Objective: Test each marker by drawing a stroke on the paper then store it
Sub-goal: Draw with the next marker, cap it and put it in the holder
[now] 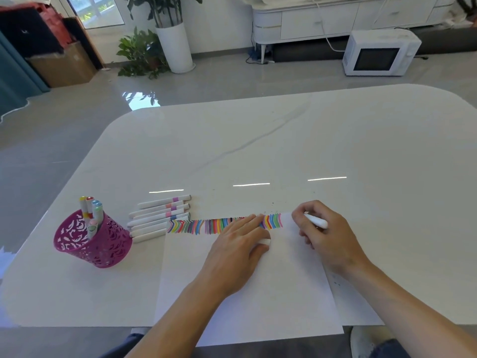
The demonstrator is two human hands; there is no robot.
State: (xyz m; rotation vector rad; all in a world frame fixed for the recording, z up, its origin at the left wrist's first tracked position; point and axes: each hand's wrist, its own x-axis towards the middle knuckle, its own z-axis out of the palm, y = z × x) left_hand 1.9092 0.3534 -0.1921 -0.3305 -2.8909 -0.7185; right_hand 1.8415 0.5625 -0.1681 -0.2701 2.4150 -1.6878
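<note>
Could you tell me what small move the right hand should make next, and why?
Probably lower the marker tip and draw one stroke on the bare paper just right of the row of strokes. The right hand grips the marker beside the row's end, and the left hand lies flat on the paper, steadying it.

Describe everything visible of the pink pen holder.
The pink pen holder is a round magenta cup, its wall pierced with a lacy cut-out pattern; metal or plastic, I cannot tell. It stands upright on the white table, near its left edge, holding several markers, coloured ends up. A row of loose markers lies close on its right; contact is unclear.
</note>
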